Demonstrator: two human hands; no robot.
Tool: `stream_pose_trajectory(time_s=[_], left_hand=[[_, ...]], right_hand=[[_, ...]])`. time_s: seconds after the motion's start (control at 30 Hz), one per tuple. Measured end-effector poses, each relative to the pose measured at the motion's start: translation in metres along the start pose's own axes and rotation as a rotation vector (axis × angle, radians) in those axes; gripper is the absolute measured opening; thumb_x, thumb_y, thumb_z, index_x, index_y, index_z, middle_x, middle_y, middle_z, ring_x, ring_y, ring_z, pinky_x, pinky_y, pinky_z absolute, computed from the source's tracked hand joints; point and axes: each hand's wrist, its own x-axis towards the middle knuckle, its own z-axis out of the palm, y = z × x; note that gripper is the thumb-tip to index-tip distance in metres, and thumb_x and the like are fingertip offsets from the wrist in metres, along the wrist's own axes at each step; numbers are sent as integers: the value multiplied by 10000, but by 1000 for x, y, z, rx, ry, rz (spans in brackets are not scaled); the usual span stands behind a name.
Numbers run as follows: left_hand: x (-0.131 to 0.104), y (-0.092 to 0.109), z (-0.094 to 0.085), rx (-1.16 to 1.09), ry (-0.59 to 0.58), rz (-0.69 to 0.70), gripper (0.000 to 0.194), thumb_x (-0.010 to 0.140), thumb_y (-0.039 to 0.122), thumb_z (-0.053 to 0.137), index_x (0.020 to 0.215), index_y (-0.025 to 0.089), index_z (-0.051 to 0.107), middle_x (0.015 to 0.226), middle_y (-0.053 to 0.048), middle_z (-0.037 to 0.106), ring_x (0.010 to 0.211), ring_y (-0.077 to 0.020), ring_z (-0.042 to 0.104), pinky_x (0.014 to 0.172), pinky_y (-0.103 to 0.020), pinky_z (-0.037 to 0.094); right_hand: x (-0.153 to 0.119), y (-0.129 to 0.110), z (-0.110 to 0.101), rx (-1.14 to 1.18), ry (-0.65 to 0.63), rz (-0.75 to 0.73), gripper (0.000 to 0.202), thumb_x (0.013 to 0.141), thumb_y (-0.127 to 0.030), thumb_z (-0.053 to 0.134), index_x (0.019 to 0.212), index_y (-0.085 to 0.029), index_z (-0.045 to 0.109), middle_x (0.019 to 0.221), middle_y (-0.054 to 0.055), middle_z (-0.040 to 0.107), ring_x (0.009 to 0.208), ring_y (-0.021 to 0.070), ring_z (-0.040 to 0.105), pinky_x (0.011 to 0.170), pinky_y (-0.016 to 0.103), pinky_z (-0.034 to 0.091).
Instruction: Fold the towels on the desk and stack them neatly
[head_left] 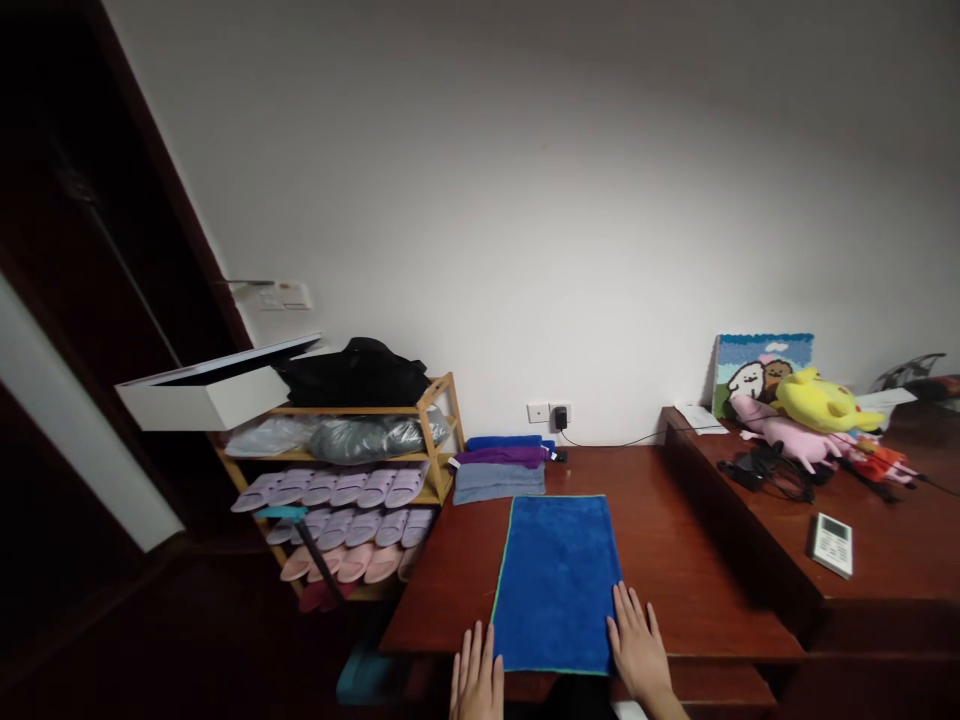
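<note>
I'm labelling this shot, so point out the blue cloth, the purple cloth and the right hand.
Blue cloth (pixel 558 584): head view, middle of its flat upper surface.
Purple cloth (pixel 501 458): head view, middle of its visible strip.
Right hand (pixel 641 645): head view, back of the hand.

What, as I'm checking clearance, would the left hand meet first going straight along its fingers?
Skirting the blue towel, the left hand would probably meet the grey-blue cloth first; depth is unclear.
</note>
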Motion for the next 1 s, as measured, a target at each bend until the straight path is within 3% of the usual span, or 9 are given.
stream_pose_trajectory(time_s=[0.17,0.33,0.53,0.67,0.77,0.9,1.0], left_hand=[[1,-4,8,-27,45,37,536,987,317,368,1503,369,499,1488,12,594,1409,-256,520,1132,-503,486],[18,-11,-6,-57,121,93,412,1005,357,400,1206,271,749,1267,-48,757,1191,-264,693,1098,-511,504],[83,-29,-26,-21,78,32,423,1016,351,379,1147,213,756,1213,-78,773,1152,-256,696,1133,-510,459],[133,-54,-16,48,36,24,464,969,321,375,1251,204,725,1337,-78,720,1287,-266,626,1128,-491,466],[152,-70,-3,69,-11,-3,497,965,343,374,1342,221,673,1427,-67,660,1351,-259,576,1144,-487,450],[152,-77,6,73,-48,-29,518,992,401,358,1402,233,626,1476,-61,618,1389,-267,538,1170,-504,422],[149,-75,4,66,-57,-32,514,1004,400,351,1414,235,615,1489,-60,606,1397,-266,529,1173,-502,421]], right_hand=[[-1,3,0,-24,-9,30,652,1001,-454,205,1590,-210,340,1669,-5,239,1562,250,195,1280,525,147],[10,-1,-13,-20,22,52,635,989,-481,272,1535,-222,468,1625,35,393,1541,301,272,1267,563,170],[58,-43,-33,-22,24,64,584,1000,-451,266,1527,-311,475,1637,16,390,1526,313,309,1224,574,269],[106,-81,-24,-22,26,74,573,998,-466,323,1547,-344,434,1671,14,317,1535,369,264,1217,627,232],[141,-96,-8,-26,39,108,600,999,-532,329,1572,-362,370,1690,25,256,1545,402,207,1209,680,177],[166,-86,15,-66,27,149,642,988,-612,319,1587,-383,307,1695,29,234,1550,400,184,1212,692,127],[168,-57,26,-109,48,121,655,980,-629,315,1590,-392,286,1696,11,233,1561,374,161,1233,656,90]])
